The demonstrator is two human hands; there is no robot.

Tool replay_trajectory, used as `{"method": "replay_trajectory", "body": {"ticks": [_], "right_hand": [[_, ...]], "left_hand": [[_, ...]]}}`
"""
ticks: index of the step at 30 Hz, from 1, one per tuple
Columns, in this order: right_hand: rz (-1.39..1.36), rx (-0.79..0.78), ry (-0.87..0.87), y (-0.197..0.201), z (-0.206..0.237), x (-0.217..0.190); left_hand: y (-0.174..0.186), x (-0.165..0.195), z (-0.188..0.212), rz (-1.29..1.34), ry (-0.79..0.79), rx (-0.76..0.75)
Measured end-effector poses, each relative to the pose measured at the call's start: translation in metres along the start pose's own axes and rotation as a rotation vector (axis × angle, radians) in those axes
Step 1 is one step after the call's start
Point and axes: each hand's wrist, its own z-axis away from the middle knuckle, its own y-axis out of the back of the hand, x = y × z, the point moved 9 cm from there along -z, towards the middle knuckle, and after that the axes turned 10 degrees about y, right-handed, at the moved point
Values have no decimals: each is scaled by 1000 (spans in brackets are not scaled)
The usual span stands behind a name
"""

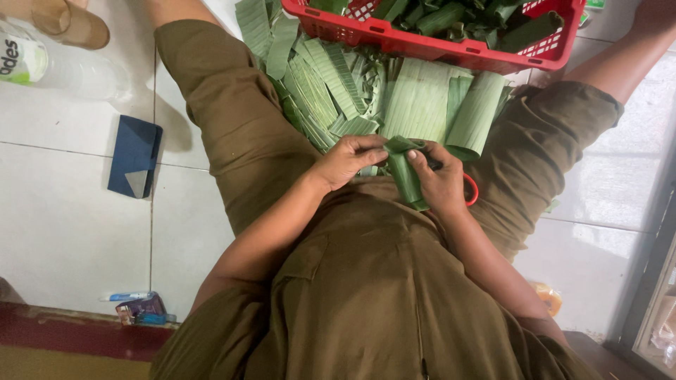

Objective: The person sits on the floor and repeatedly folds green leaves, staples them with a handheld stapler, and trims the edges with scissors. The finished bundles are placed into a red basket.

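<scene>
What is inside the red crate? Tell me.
The red crate holds rolled and folded green banana leaves, dark green and packed together. Its bottom is hidden by the leaves, and its far part runs out of view, so anything beneath them cannot be seen.

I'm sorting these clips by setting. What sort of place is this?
Probably a home floor used for food-wrapping work: white floor tiles, cut banana-leaf strips, a red plastic basket of rolled leaves.
</scene>
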Motion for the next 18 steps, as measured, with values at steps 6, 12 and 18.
{"method": "replay_trajectory", "body": {"ticks": [6,12,18], "right_hand": [[44,-16,43,2,0,-6],[223,-14,274,-1,2,-39],[316,42,301,-1,0,-49]], "left_hand": [[0,-17,-8,152,55,18],[-3,-34,-17,326,71,-1],[-11,7,-5,-84,-91,333]]}}
